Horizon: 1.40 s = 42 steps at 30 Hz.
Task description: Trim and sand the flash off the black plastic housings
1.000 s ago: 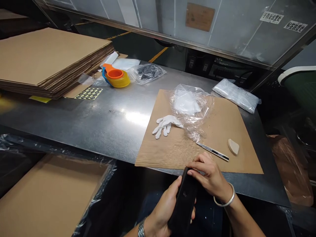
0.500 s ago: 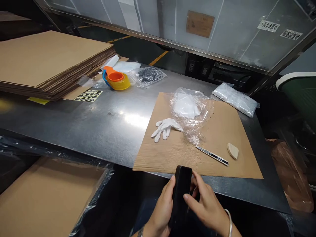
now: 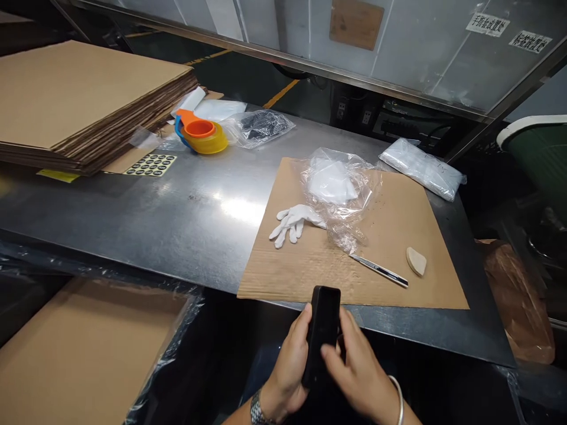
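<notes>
At the bottom centre of the frame we hold a slim black rectangular case (image 3: 322,330) upright, in front of the near edge of the steel table (image 3: 133,218). Our left hand (image 3: 290,369) is wrapped around its left side and lower end, fingers closed to carry its weight. Our right hand (image 3: 354,369) lies against its right side, fingers loosely curled, the thumb pressed on the front face, which steadies the case between both hands.

Beyond it, in the middle of the frame, a cardboard sheet (image 3: 398,224) covers the table, probably as a work mat. On it lie a white glove (image 3: 290,221), a crumpled clear plastic bag (image 3: 339,189), a utility knife (image 3: 378,270) and a small tan wedge (image 3: 416,261), all well apart from our hands. At upper left sit a stack of flat cardboard (image 3: 84,88) and an orange tape dispenser (image 3: 201,133).
</notes>
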Available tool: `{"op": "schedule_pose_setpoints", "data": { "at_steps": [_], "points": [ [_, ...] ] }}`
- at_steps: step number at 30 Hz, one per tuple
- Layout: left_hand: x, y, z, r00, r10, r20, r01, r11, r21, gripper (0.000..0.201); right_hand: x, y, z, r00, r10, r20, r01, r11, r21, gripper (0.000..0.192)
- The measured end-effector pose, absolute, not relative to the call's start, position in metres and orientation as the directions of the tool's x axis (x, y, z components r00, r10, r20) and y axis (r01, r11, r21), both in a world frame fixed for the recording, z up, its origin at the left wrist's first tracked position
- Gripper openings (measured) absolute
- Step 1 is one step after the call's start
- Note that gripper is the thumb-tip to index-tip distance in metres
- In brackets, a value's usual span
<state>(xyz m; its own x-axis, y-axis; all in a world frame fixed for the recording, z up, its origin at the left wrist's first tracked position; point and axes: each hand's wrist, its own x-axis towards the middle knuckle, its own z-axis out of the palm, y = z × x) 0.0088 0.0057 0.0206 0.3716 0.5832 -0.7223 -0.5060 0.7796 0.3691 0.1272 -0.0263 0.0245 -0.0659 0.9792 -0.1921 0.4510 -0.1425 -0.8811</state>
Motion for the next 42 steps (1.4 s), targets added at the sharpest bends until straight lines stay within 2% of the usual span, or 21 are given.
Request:
{"op": "schedule_pose_setpoints", "data": {
  "at_steps": [1, 3, 6, 8, 9, 11, 12, 14, 16, 19, 21, 23, 25, 27, 29, 31, 33, 34, 36, 39, 42],
  "points": [
    [0.009, 0.007, 0.021, 0.366, 0.582, -0.726, -0.515, 0.776, 0.363, 0.038, 0.127, -0.029, 0.026, -0.131, 0.973, -0.189, 0.39, -0.125, -0.912, 0.057],
    [0.008, 0.01, 0.022, 0.379, 0.565, -0.733, -0.506, 0.79, 0.347, 0.045, 0.13, -0.032, 0.027, -0.25, 0.949, -0.194, 0.211, -0.142, -0.967, 0.065],
    [0.004, 0.014, 0.024, 0.454, 0.514, -0.728, -0.457, 0.836, 0.305, 0.052, 0.142, -0.031, 0.021, -0.305, 0.92, -0.246, -0.054, -0.274, -0.96, 0.057],
    [0.001, 0.017, 0.026, 0.468, 0.517, -0.717, -0.406, 0.846, 0.345, 0.05, 0.152, -0.029, 0.015, -0.215, 0.919, -0.33, -0.11, -0.358, -0.927, 0.044],
    [0.0, 0.019, 0.028, 0.46, 0.544, -0.702, -0.38, 0.835, 0.398, 0.047, 0.157, -0.028, 0.014, -0.138, 0.929, -0.344, -0.093, -0.358, -0.929, 0.041],
    [-0.003, 0.022, 0.032, 0.442, 0.642, -0.627, -0.327, 0.766, 0.554, 0.037, 0.163, -0.025, 0.014, -0.002, 0.962, -0.273, 0.012, -0.273, -0.962, 0.044],
    [-0.004, 0.024, 0.034, 0.456, 0.687, -0.566, -0.294, 0.716, 0.633, 0.036, 0.166, -0.023, 0.017, 0.018, 0.978, -0.206, 0.103, -0.207, -0.973, 0.05],
    [-0.009, 0.027, 0.037, 0.526, 0.716, -0.458, -0.225, 0.637, 0.738, 0.042, 0.17, -0.019, 0.025, -0.048, 0.995, -0.082, 0.315, -0.063, -0.947, 0.059],
    [-0.015, 0.032, 0.037, 0.591, 0.674, -0.443, -0.199, 0.654, 0.73, 0.04, 0.174, -0.014, 0.034, -0.14, 0.99, -0.003, 0.483, 0.065, -0.873, 0.052],
    [-0.022, 0.035, 0.032, 0.619, 0.625, -0.475, -0.32, 0.754, 0.574, 0.036, 0.178, -0.009, 0.04, -0.124, 0.982, 0.146, 0.606, 0.191, -0.772, 0.033],
    [-0.02, 0.033, 0.027, 0.577, 0.702, -0.417, -0.477, 0.704, 0.526, 0.039, 0.172, -0.011, 0.035, -0.037, 0.967, 0.252, 0.677, 0.21, -0.706, 0.027],
    [-0.011, 0.027, 0.024, 0.47, 0.806, -0.36, -0.597, 0.59, 0.543, 0.04, 0.156, -0.016, 0.025, 0.055, 0.925, 0.376, 0.769, 0.2, -0.606, 0.027],
    [0.002, 0.019, 0.024, 0.352, 0.855, -0.381, -0.632, 0.517, 0.577, 0.042, 0.135, -0.022, 0.013, 0.098, 0.867, 0.488, 0.844, 0.188, -0.503, 0.03],
    [0.011, 0.014, 0.026, 0.241, 0.876, -0.417, -0.624, 0.469, 0.625, 0.042, 0.117, -0.027, 0.003, 0.075, 0.838, 0.541, 0.854, 0.226, -0.468, 0.032],
    [0.015, 0.014, 0.028, 0.173, 0.886, -0.43, -0.603, 0.441, 0.665, 0.041, 0.111, -0.028, -0.001, -0.004, 0.843, 0.538, 0.793, 0.331, -0.512, 0.034],
    [0.013, 0.016, 0.029, 0.181, 0.881, -0.437, -0.584, 0.454, 0.673, 0.038, 0.122, -0.019, 0.0, -0.068, 0.864, 0.499, 0.758, 0.37, -0.538, 0.039],
    [0.008, 0.019, 0.029, 0.225, 0.857, -0.464, -0.57, 0.502, 0.651, 0.035, 0.146, -0.003, 0.002, -0.033, 0.9, 0.436, 0.848, 0.255, -0.464, 0.032],
    [0.005, 0.02, 0.028, 0.251, 0.84, -0.481, -0.562, 0.531, 0.634, 0.035, 0.16, 0.008, 0.002, 0.029, 0.914, 0.404, 0.92, 0.134, -0.369, 0.027],
    [0.001, 0.018, 0.028, 0.284, 0.812, -0.51, -0.551, 0.574, 0.606, 0.038, 0.189, 0.029, -0.002, 0.113, 0.92, 0.375, 0.963, -0.008, -0.269, 0.028],
    [-0.003, 0.012, 0.028, 0.315, 0.795, -0.519, -0.541, 0.6, 0.59, 0.037, 0.217, 0.052, -0.014, 0.108, 0.947, 0.302, 0.979, -0.048, -0.2, 0.03],
    [-0.006, 0.005, 0.025, 0.336, 0.792, -0.51, -0.525, 0.607, 0.596, 0.035, 0.225, 0.057, -0.026, 0.079, 0.971, 0.228, 0.981, -0.035, -0.191, 0.027]
  ]
}}
